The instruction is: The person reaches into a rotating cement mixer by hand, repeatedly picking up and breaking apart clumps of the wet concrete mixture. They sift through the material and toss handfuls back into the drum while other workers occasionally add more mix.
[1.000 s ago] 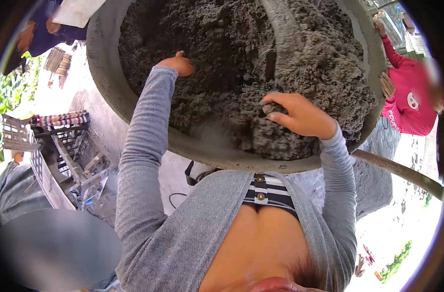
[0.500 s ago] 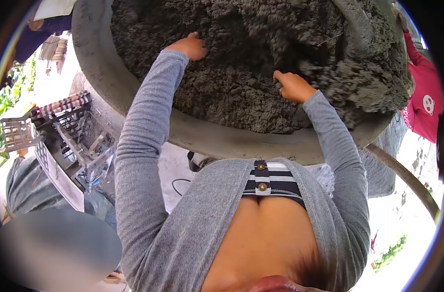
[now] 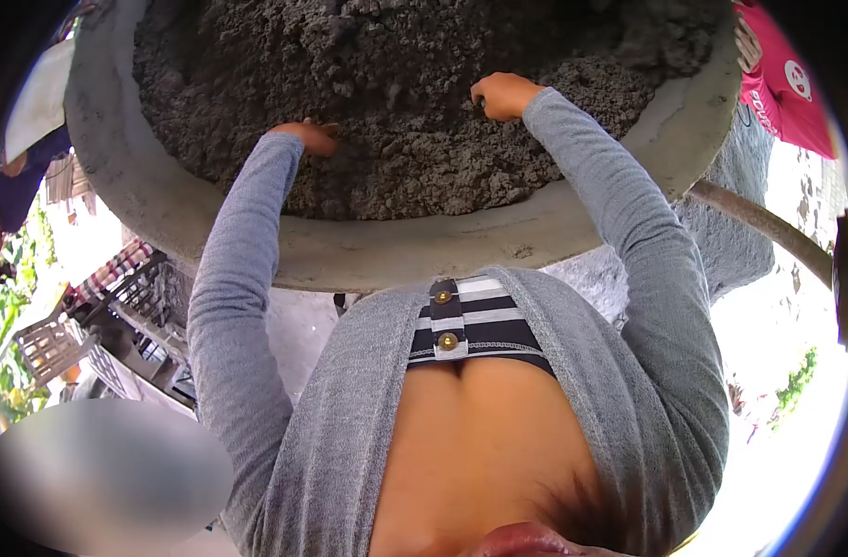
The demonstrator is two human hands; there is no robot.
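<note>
Both hands dig into the dark grey, lumpy wet cement mix (image 3: pixel 415 84) filling the round grey concrete basin (image 3: pixel 424 255). The left hand (image 3: pixel 305 137) lies flat, fingers buried (grip hidden). The right hand (image 3: pixel 500 93), curled loosely closed, presses in toward one o'clock, with the bulk heaped at twelve o'clock beyond both.

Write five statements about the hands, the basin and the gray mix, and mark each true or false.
1. Both hands rest on the gray mix. True.
2. The left hand holds a trowel. False: it lies bare on the mix, no tool in it.
3. The basin is empty. False: mix fills it.
4. The right hand is curled, fingers dug into the mix. True.
5. A person in green stands at the far right. False: the shirt is pink.
</note>
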